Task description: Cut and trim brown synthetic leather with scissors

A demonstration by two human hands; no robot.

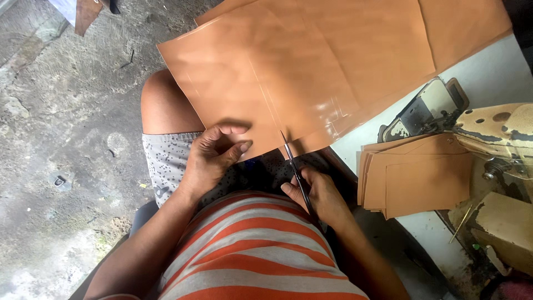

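A large tan leather-like sheet [288, 72] lies across my lap and reaches up over the table edge. My left hand [214, 155] pinches the sheet's near edge from below, thumb on top. My right hand [322, 194] grips a pair of dark scissors [294, 169], whose blades point up into the sheet's near edge beside a faint cut line. The scissor handles are hidden inside my fist.
A stack of cut tan pieces [416, 178] rests on the white table [488, 72] at the right, next to a worn sewing machine [444, 111]. Rough concrete floor [66, 139] spreads to the left. My knee [161, 105] sticks out under the sheet.
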